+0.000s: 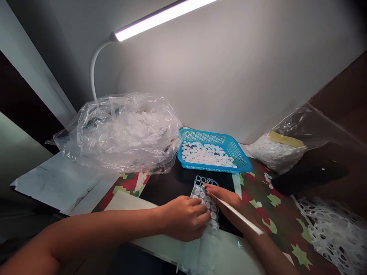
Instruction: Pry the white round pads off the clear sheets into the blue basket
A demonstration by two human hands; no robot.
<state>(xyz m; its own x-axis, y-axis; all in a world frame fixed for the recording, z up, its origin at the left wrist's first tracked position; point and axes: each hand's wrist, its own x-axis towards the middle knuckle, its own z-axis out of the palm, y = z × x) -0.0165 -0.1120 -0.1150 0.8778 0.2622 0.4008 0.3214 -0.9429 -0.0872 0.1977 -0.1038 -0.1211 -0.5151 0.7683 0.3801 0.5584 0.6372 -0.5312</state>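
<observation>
A clear plastic strip (213, 215) with rows of round white discs runs down the dark work surface. At its upper end several round cells (198, 178) show as bare dark rings. My left hand (186, 218) rests on the strip's left side, its fingers bent and closed on it. Just to the right, my right hand (228, 198) grips a thin white stick (242, 218) that slants across the hand. The thumb and forefinger come together at the strip, near the ring cells. Whatever is pinched at the fingertips is too small to make out.
Behind the strip stands a blue plastic basket (243, 162) of small white discs. A large clear bag (123, 133) fills the back left. At right are a bag of white pieces (276, 151) and a heap of punched-out plastic sheets (338, 233). A lamp (166, 17) hangs above.
</observation>
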